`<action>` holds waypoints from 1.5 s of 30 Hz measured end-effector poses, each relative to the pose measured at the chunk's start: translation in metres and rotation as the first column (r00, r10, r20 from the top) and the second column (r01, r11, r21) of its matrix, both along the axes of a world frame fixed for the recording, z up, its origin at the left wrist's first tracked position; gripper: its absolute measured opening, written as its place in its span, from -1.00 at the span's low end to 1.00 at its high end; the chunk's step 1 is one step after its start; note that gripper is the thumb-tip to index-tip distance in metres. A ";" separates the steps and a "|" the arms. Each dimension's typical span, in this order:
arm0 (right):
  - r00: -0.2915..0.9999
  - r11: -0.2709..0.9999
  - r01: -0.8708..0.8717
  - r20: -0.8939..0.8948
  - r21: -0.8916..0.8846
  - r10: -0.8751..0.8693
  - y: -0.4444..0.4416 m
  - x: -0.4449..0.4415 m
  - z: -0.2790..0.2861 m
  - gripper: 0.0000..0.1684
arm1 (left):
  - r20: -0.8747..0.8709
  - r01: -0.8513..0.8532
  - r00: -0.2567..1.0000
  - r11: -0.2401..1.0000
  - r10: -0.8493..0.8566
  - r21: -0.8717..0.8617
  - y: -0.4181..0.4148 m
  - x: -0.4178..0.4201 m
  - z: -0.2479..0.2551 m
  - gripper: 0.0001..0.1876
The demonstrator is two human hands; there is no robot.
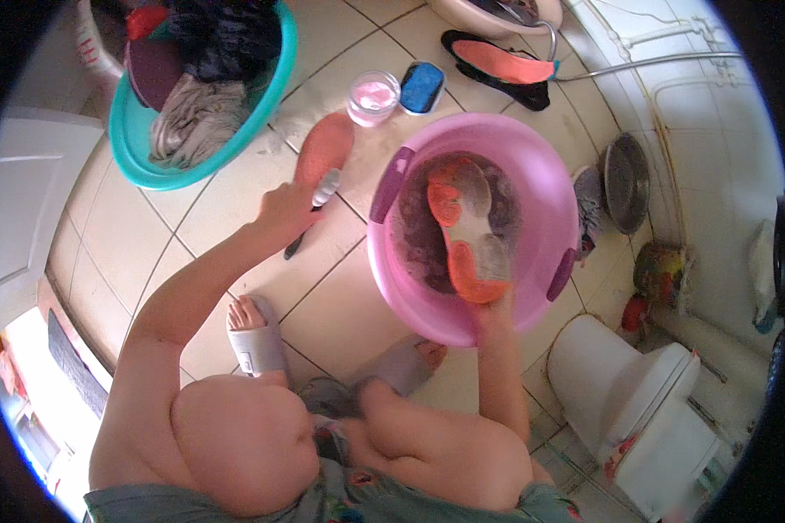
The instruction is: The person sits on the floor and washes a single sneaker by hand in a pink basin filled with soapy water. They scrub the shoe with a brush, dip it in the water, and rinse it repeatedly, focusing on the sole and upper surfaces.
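My left hand (289, 208) is closed around what looks like a white-bristled brush (327, 187); its grip is partly hidden. Just beyond it a reddish insole (327, 145) lies on the tiled floor. My right hand (494, 310) holds one end of a shoe (468, 229) with an orange and pale grey sole, sole up, inside a pink plastic basin (543, 176). Dark, foamy water (418, 248) surrounds the shoe. Past the basin's far left rim stand an open clear jar of pinkish paste (373, 98) and a blue item in a small tray (422, 87).
A teal tub (124, 147) of clothes stands at upper left. A second insole (504, 62) on something black and a pale basin (543, 19) with a shower hose (654, 60) lie beyond. A toilet (595, 372) is at lower right, and a metal bowl (627, 183) leans near the wall.
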State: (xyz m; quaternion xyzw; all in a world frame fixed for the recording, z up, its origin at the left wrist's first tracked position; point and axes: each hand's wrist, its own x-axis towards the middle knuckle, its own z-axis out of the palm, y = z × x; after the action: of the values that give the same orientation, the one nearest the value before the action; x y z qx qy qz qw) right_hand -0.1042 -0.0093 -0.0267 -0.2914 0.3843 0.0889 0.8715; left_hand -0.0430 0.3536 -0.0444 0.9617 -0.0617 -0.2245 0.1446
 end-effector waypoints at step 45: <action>0.897 0.803 -0.281 0.153 -0.525 0.415 -0.005 0.021 -0.004 -0.54 | 0.220 0.528 0.849 0.751 -0.480 -0.397 -0.164 0.036 0.078 -0.31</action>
State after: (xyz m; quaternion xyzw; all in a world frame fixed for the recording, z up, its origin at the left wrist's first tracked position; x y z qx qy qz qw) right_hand -0.0836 -0.0140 -0.0308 -0.5776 0.2155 0.1091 0.7797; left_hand -0.0072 0.1899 0.0333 0.8607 -0.3756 -0.1844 0.2901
